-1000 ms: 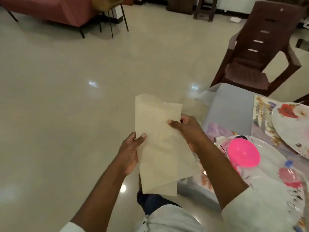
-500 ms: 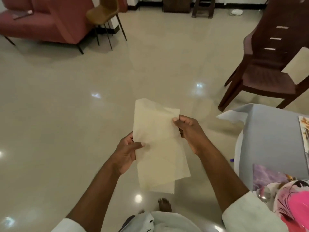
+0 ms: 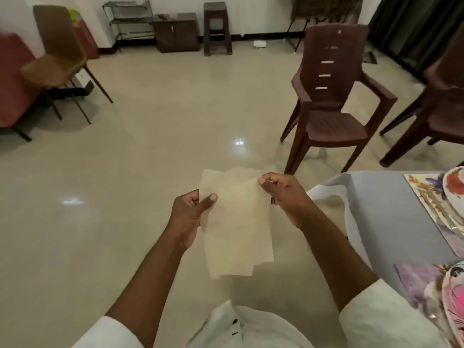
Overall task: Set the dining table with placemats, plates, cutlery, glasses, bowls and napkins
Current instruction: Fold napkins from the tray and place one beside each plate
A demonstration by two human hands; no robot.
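2 hands are holding a paper napkin [image 3: 236, 222] up over the floor.

The left hand [image 3: 189, 213] is pinching the napkin's left edge under its thumb, and the right hand [image 3: 283, 194] is pinching the top right corner, fingers curled. The sheet is hanging between them, and the cloth-covered table [image 3: 381, 209] is lying right of the right hand.

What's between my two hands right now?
In the head view, the cream napkin spans the gap: the left hand pinches its left edge, the right hand its upper right edge.
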